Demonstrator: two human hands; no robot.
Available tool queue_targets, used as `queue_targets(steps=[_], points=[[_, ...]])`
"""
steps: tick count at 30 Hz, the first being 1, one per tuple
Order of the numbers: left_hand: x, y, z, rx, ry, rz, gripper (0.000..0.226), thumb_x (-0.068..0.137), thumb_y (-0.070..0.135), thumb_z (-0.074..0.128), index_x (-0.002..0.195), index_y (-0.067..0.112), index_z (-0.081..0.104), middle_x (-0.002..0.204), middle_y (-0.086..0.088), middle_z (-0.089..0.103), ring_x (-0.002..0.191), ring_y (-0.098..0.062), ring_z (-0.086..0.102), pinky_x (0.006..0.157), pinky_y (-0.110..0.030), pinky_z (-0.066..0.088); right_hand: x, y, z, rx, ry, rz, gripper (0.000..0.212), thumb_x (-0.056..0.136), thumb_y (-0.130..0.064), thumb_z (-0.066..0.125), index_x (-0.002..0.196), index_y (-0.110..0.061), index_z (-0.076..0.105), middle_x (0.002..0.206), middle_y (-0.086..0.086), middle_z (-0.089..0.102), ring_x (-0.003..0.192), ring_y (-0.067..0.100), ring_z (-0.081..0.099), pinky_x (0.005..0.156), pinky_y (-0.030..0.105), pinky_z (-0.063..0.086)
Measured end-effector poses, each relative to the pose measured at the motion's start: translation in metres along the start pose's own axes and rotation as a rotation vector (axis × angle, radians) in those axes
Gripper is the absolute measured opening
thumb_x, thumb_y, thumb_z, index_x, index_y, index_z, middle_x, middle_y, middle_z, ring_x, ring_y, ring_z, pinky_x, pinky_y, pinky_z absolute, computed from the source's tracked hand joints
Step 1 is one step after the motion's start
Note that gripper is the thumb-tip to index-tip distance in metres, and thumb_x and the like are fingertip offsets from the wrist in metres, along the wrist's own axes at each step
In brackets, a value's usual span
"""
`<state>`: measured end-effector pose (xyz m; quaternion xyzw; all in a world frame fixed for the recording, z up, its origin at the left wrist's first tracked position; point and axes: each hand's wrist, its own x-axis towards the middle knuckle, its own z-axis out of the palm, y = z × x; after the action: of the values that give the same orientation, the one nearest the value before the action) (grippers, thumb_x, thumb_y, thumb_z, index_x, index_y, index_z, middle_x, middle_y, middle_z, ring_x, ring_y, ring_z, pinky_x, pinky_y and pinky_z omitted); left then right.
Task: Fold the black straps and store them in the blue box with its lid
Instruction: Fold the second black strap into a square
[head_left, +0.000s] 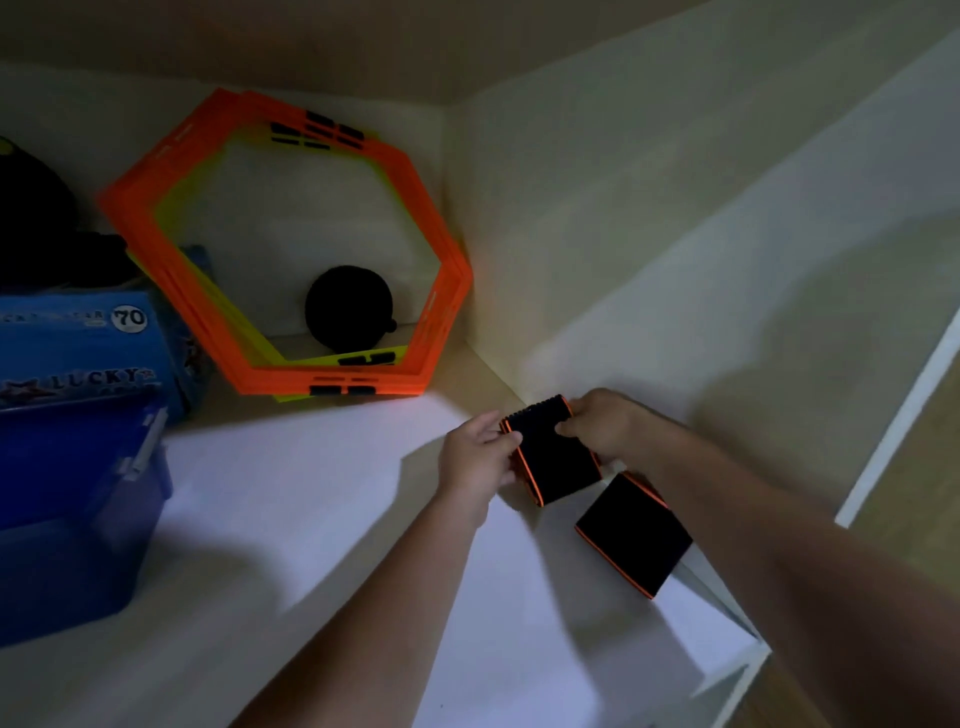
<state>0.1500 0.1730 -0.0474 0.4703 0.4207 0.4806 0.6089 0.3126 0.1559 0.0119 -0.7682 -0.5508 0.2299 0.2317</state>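
Both hands are gripping one black strap (553, 460) near the right-hand wall of a white shelf (311, 519). The left hand (475, 460) is pinching its left edge between thumb and curled fingers, and the right hand (597, 426) is clamping its upper right corner the same way. The strap is looking like flat, matte fabric with thin orange piping along its edges, and it is bending into a folded panel. A second black panel (631, 535) with the same orange trim is lying just beside it on the shelf; whether the two are joined cannot be told. The blue box (78, 519), translucent plastic with a pale clasp, is sitting well apart at the left, its contents not showing. Behind it a blue cardboard carton (78, 343) is standing, and orange hexagonal hoops (436, 208) are leaning against the back wall, framing a round black object (348, 306).
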Motion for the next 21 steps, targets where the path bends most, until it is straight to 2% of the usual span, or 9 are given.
queue_targets(steps=[2, 4, 5, 8, 10, 14, 16, 21], points=[[0.009, -0.01, 0.004, 0.132, -0.008, -0.023, 0.034, 0.086, 0.008, 0.072, 0.117, 0.023, 0.067, 0.095, -0.002, 0.066, 0.07, -0.017, 0.064, 0.065, -0.033, 0.06, 0.007, -0.001, 0.004, -0.123, -0.032, 0.052, 0.026, 0.089, -0.021, 0.063, 0.105, -0.002, 0.068, 0.103, 0.018, 0.073, 0.088, 0.03, 0.07, 0.075, 0.041, 0.057], [0.019, -0.021, 0.005, 0.271, -0.004, -0.011, 0.028, 0.075, 0.017, 0.073, 0.101, 0.026, 0.073, 0.101, -0.003, 0.074, 0.081, -0.022, 0.072, 0.083, -0.045, 0.062, 0.011, -0.005, 0.011, -0.272, -0.076, 0.081, 0.03, 0.093, -0.019, 0.059, 0.112, 0.002, 0.067, 0.113, 0.021, 0.071, 0.094, 0.028, 0.069, 0.082, 0.04, 0.058], [0.024, -0.025, 0.005, 0.363, 0.009, 0.025, 0.028, 0.071, 0.023, 0.071, 0.099, 0.025, 0.074, 0.103, -0.003, 0.076, 0.089, -0.023, 0.073, 0.087, -0.047, 0.06, 0.012, -0.007, 0.013, -0.344, -0.098, 0.094, 0.031, 0.095, -0.019, 0.055, 0.115, 0.002, 0.066, 0.118, 0.02, 0.07, 0.1, 0.029, 0.069, 0.085, 0.037, 0.056], [0.02, -0.023, 0.006, 0.797, 0.011, 0.191, 0.033, 0.082, 0.029, 0.064, 0.113, 0.027, 0.074, 0.105, -0.001, 0.076, 0.103, -0.024, 0.066, 0.085, -0.036, 0.056, 0.013, -0.015, 0.017, -0.47, -0.109, 0.11, 0.032, 0.098, -0.017, 0.051, 0.123, -0.001, 0.063, 0.124, 0.013, 0.066, 0.112, 0.03, 0.066, 0.089, 0.034, 0.053], [0.02, -0.024, 0.006, 1.007, 0.017, 0.268, 0.032, 0.09, 0.032, 0.059, 0.121, 0.031, 0.069, 0.108, -0.005, 0.073, 0.111, -0.029, 0.054, 0.084, -0.036, 0.052, 0.015, -0.015, 0.019, -0.547, -0.102, 0.113, 0.031, 0.095, -0.018, 0.055, 0.121, -0.003, 0.063, 0.12, 0.015, 0.067, 0.109, 0.031, 0.066, 0.087, 0.034, 0.054], [0.024, -0.03, 0.005, 1.104, -0.007, 0.323, 0.033, 0.093, 0.033, 0.057, 0.126, 0.031, 0.065, 0.113, -0.005, 0.07, 0.116, -0.031, 0.049, 0.085, -0.038, 0.051, 0.013, -0.008, 0.026, -0.601, 0.01, 0.096, 0.029, 0.09, -0.022, 0.063, 0.113, -0.005, 0.066, 0.114, 0.017, 0.069, 0.103, 0.034, 0.067, 0.081, 0.032, 0.054], [0.025, -0.031, 0.007, 1.124, 0.007, 0.352, 0.035, 0.093, 0.035, 0.058, 0.127, 0.028, 0.065, 0.115, -0.004, 0.069, 0.117, -0.031, 0.049, 0.084, -0.038, 0.051, 0.011, -0.004, 0.027, -0.626, 0.083, 0.023, 0.026, 0.089, -0.021, 0.066, 0.109, -0.004, 0.068, 0.111, 0.017, 0.07, 0.102, 0.034, 0.068, 0.077, 0.029, 0.051], [0.027, -0.036, 0.01, 1.209, 0.06, 0.462, 0.032, 0.091, 0.038, 0.062, 0.115, 0.019, 0.07, 0.113, -0.003, 0.067, 0.113, -0.029, 0.048, 0.085, -0.039, 0.05, 0.006, 0.004, 0.021, -0.724, 0.182, -0.153, 0.015, 0.085, -0.016, 0.067, 0.094, -0.004, 0.071, 0.098, 0.016, 0.073, 0.092, 0.033, 0.069, 0.069, 0.026, 0.042]])
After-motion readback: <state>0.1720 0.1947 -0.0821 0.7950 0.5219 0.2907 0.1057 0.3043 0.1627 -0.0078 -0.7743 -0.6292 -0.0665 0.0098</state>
